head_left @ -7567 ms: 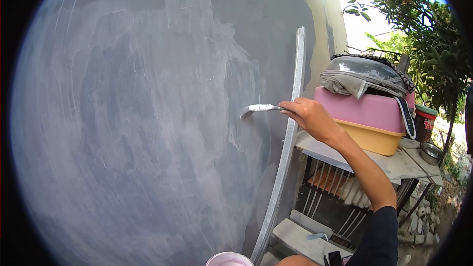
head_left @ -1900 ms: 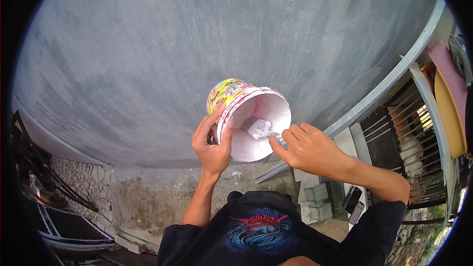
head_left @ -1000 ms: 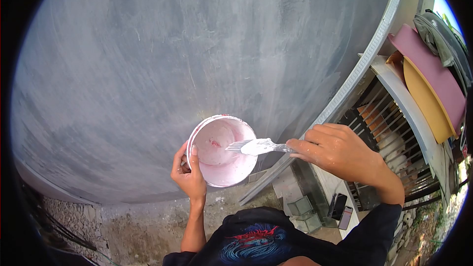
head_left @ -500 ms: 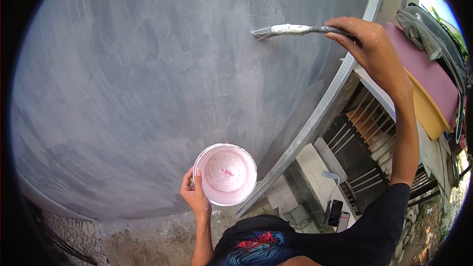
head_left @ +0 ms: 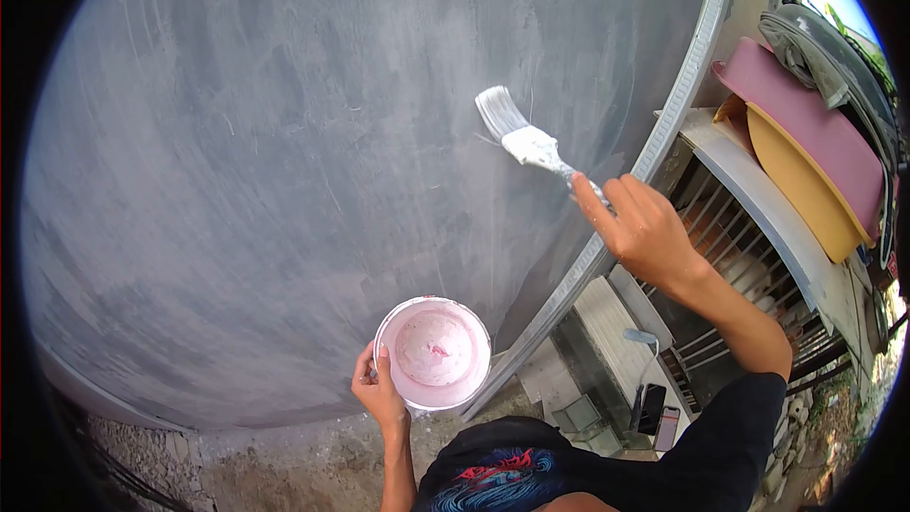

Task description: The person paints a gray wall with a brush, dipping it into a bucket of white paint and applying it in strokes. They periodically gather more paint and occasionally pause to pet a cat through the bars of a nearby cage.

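My right hand (head_left: 645, 228) grips a paintbrush (head_left: 533, 146) by its handle, with white paint coating the ferrule and the bristles pointing up and left. Behind the brush stands a grey wall (head_left: 284, 152) streaked with lighter brush marks. Low in the view, my left hand (head_left: 379, 389) is wrapped round the left side of a small pinkish-white bucket (head_left: 432, 353), thumb at the rim. A little pale paint and a reddish spot show at the bottom of the bucket.
A patterned metal strip (head_left: 682, 76) edges the wall on the right. Beyond it are a barred cage (head_left: 730, 246), a yellow basin (head_left: 796, 180) and a pink basin (head_left: 815, 133). A small paint roller (head_left: 641, 336) and two phones (head_left: 652, 408) lie on a ledge.
My right hand has come down and left with the paintbrush, which has turned so its bristles point up and its broad face shows. The bucket in my left hand is slightly lower.
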Motion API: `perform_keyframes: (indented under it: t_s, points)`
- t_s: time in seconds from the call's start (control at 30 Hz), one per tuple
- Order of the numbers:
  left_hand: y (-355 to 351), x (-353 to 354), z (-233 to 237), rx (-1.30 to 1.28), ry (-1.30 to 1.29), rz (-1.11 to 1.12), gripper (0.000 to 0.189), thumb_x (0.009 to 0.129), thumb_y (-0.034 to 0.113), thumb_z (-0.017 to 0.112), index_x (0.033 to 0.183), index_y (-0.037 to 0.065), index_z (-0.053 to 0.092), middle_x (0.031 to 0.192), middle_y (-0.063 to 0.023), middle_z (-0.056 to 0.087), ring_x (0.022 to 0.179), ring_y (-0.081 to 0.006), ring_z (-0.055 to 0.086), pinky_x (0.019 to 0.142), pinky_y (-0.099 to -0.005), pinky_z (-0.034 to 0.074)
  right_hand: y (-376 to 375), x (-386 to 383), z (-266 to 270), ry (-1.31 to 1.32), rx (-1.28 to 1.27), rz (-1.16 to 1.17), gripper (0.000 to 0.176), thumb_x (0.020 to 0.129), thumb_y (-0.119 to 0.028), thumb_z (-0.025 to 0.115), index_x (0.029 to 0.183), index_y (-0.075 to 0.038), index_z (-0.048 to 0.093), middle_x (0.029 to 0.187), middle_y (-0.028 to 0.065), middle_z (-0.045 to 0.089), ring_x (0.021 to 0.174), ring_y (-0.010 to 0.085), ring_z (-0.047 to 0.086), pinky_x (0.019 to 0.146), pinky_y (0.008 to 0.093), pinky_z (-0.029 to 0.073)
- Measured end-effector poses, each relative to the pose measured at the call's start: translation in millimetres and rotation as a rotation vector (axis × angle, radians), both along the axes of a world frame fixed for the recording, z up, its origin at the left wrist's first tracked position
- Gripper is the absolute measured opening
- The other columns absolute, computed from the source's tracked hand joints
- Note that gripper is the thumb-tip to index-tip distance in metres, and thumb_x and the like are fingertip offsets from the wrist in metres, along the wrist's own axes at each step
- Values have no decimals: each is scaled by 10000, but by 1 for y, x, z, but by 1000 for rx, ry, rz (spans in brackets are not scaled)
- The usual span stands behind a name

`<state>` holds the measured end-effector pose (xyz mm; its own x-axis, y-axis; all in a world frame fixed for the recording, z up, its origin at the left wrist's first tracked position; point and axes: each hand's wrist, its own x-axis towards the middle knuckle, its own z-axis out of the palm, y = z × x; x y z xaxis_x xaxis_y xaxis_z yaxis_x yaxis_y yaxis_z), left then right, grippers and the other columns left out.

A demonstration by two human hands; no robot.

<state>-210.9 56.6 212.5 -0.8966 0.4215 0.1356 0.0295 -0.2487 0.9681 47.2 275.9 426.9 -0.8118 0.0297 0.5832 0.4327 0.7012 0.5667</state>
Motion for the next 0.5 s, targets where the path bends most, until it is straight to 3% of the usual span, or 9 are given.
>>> perform_keyframes:
  t_s: [0.07,0.2,0.33,0.5]
  points:
    - [-1,-2,-2,6,-9,4,282,928,128,668,1122,-76,649,903,-50,643,768,-83,570,698,-218,464,-12,6,-35,-88,-114,19,357,774,-6,673,1127,39,641,691,66,522,629,148,535,541,249,461]
    - [-3,-5,-7,-40,-12,-37,285,928,127,667,1128,-75,645,935,-74,661,811,-99,605,726,-229,488,-11,6,-26,-72,-227,23,320,786,-11,670,1105,20,651,706,72,544,668,168,570,556,279,482]
    - [-4,-4,-6,-69,-14,-77,288,929,126,666,1134,-75,640,943,-78,666,842,-105,621,745,-235,499,9,-4,49,147,-84,-28,309,828,-42,664,1132,5,640,711,95,550,663,206,584,565,319,499]
    - [-8,-8,-15,-24,-47,-51,293,926,130,671,1134,-75,639,876,-38,633,784,-84,588,702,-226,479,30,-3,114,494,320,56,270,872,-121,684,1121,-24,644,712,91,539,655,207,576,562,334,488]
